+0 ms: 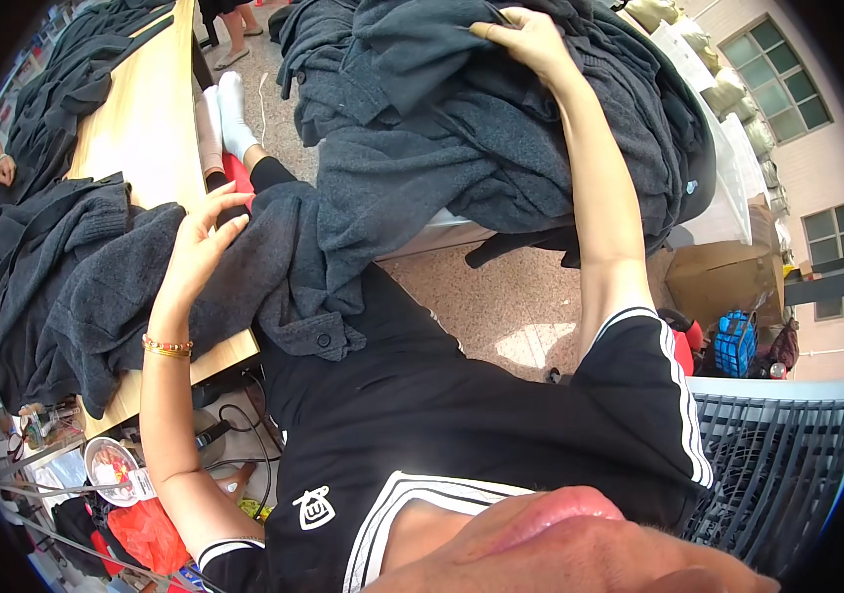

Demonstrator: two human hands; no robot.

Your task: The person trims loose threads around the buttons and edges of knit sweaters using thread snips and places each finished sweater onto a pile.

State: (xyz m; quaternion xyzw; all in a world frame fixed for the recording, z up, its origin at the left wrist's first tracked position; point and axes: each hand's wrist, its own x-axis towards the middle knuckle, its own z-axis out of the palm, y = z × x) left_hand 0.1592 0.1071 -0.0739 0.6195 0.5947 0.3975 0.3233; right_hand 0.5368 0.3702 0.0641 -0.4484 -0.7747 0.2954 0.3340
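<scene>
A dark grey knitted garment (279,262) with a button at its lower edge lies across my lap and the left table. Above it my left hand (207,235) is raised with thumb and fingers apart, holding nothing that I can see. Farther off, my right arm reaches to a large heap of similar dark grey garments (501,158). My right hand (526,42) is closed on a fold of grey garment (432,49) at the heap's top, with yellowish covers on some fingertips. Where the cloth on my lap ends and the heap begins, I cannot tell.
More dark garments (56,79) lie along the wooden table (135,109) at left, where another person's hand (4,170) shows. A cardboard box (728,282) and a grey slatted fan (768,465) stand at right. Cables and a red plastic bag (150,534) are at lower left.
</scene>
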